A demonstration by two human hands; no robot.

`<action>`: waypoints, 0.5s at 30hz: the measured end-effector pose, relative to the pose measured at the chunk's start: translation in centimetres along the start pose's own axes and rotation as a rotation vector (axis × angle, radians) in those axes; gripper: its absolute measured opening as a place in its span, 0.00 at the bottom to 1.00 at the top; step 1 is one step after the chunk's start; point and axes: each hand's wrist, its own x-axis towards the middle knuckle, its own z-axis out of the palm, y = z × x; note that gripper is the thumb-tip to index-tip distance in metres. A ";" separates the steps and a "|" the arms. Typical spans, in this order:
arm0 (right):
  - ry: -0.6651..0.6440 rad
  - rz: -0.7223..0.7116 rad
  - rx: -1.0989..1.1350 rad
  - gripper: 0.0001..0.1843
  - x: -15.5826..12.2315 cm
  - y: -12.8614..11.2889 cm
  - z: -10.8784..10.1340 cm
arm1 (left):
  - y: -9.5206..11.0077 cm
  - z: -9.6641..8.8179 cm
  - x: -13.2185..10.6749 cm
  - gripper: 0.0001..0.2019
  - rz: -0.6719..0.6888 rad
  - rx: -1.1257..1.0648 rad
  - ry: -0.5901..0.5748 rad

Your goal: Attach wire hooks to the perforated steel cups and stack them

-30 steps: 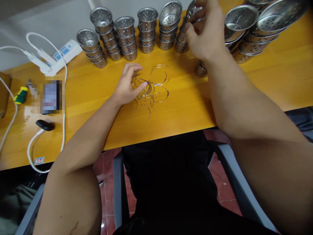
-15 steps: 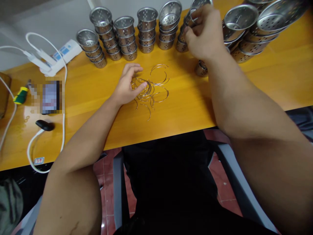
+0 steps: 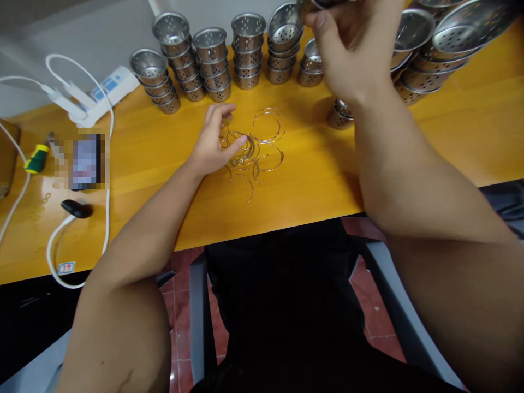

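Observation:
My left hand point(image 3: 213, 141) rests on the table with its fingers apart, its thumb over a loose pile of thin curved metal wires point(image 3: 248, 155). My right hand point(image 3: 356, 57) is raised at the back and closed around a perforated metal cup point(image 3: 311, 7), mostly hidden by the fingers and cut off by the top edge. Below it stands a short stack of perforated metal cups point(image 3: 310, 75). A small perforated cup point(image 3: 340, 115) sits partly behind my right wrist.
Several stacks of perforated cups point(image 3: 216, 68) line the wall. Larger perforated metal containers point(image 3: 426, 63) are stacked at the right. On the left lie a white power strip point(image 3: 102, 95) with cables, a yellow-green screwdriver handle point(image 3: 36, 158), a blurred-out phone-like object point(image 3: 85, 162) and a small black object point(image 3: 76, 208).
My right hand has risen from the row, lifting a cup off its stack, which is now shorter. My left hand has stayed in place.

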 end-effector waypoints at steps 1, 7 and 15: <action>-0.030 -0.077 0.085 0.17 -0.5 -1.0 0.0 | 0.0 0.1 0.0 0.43 -0.023 -0.008 0.009; -0.449 -0.045 0.647 0.24 -4.9 -7.0 2.8 | 0.9 0.2 0.5 0.58 -0.112 -0.069 0.100; -0.436 0.076 0.601 0.26 -5.9 -7.8 4.9 | 0.8 -0.4 0.9 0.50 -0.121 -0.013 0.128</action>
